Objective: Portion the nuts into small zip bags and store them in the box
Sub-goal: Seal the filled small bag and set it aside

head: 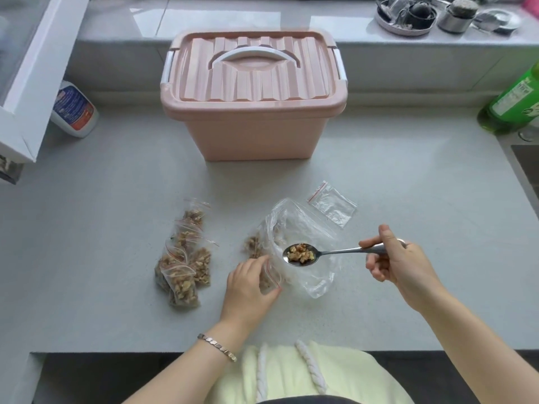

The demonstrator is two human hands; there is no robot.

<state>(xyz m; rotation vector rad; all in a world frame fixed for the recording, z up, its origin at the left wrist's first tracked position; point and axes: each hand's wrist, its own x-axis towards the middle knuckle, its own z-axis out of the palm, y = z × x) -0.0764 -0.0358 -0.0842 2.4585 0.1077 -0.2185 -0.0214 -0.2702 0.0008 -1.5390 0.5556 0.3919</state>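
My right hand (399,262) grips a metal spoon (326,253) whose bowl carries a heap of walnut pieces above the big clear plastic bag (306,228). My left hand (249,284) pinches a small zip bag (269,275) with a red seal, partly filled with nuts, at the big bag's left edge. Several filled small zip bags (183,255) lie in a pile to the left. One empty small zip bag (332,204) lies flat behind the big bag. The pink storage box (250,129) stands at the back with its lid shut.
A white bottle with a blue label (74,110) lies at the left. A green bottle (513,103) stands at the right, near a sink edge (525,161). Metal kitchenware (443,14) sits on the back ledge. The counter's front edge (116,351) runs below my arms.
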